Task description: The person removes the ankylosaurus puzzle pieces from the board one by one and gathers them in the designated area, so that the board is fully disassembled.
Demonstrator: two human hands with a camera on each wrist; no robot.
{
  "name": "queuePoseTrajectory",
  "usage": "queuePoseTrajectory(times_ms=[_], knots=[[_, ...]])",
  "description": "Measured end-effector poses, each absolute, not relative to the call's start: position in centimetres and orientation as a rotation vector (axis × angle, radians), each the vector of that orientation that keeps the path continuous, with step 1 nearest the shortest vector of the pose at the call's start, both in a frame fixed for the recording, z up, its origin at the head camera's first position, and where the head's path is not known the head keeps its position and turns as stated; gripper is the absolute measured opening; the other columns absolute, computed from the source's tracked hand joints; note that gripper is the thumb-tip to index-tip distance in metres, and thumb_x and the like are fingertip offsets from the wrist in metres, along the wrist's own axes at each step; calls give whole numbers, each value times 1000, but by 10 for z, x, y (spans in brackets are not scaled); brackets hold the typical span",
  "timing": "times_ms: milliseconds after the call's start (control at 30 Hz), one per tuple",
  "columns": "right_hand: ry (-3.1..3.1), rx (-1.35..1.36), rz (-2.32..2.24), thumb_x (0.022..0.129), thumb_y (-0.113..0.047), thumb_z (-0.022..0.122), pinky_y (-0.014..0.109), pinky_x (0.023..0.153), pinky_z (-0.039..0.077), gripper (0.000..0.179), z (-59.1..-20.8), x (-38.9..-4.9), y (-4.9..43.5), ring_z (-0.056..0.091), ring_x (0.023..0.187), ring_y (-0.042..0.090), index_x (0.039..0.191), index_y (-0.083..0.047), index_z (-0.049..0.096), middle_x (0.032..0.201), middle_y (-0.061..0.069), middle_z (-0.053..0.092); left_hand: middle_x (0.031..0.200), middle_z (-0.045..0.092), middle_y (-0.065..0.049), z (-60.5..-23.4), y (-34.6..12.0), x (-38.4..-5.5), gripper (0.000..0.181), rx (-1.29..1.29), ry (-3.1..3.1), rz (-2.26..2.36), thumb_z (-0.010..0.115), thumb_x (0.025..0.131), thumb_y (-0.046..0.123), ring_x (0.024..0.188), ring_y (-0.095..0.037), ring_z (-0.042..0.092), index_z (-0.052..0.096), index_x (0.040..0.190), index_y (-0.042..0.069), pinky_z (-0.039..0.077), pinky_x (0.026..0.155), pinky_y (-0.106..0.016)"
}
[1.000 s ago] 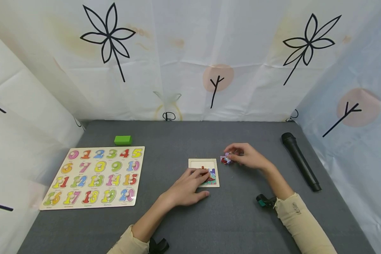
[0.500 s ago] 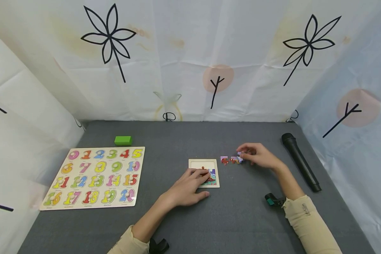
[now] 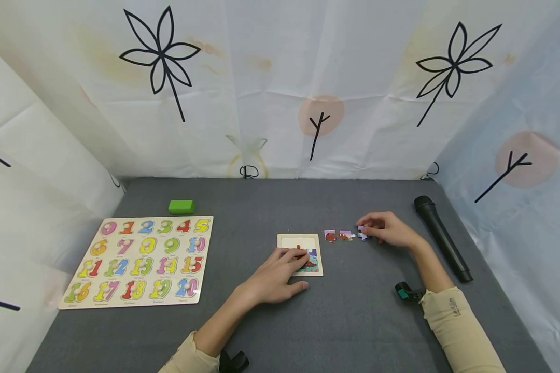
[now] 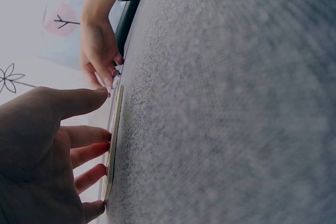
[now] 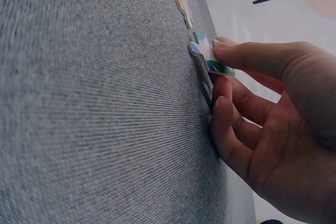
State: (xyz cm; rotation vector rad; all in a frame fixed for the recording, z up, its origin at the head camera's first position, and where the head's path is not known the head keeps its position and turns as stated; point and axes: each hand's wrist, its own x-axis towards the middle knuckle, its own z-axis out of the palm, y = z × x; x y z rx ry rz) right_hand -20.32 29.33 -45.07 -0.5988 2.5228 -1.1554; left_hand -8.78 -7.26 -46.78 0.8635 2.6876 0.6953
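Note:
My left hand rests on a small wooden jigsaw tray, its fingers lying over the lower part where a colourful picture is laid. In the left wrist view, the fingertips touch the thin tray along its edge. To the tray's right, my right hand pinches a jigsaw piece between thumb and fingers, low over the grey tabletop. Two more jigsaw pieces, a purple-and-red one and another beside it, lie in a row between tray and right hand. The fingers hide part of the tray's picture.
A number puzzle board lies on the left of the table, with a green block behind it. A black microphone lies at the right, beyond my right hand. White printed cloth walls in the back and sides.
My right hand has moved right with a jigsaw piece, away from the tray. The two pieces it was covering now show, spread out in a row. The left hand stays put.

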Motion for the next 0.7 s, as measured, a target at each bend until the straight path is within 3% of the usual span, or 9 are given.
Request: queuePoseTrajectory(times_ms=[700], knots=[[2637,-661,-1086,101,-5,73,23,58,44,18,-458,-199,287,51,65,1,117,2,79,98,16,74,167,52,-1,-467,-75,-86,61,893,2724,739,68,106,39,152,-30,46,55,160,14,39,127,-51]])
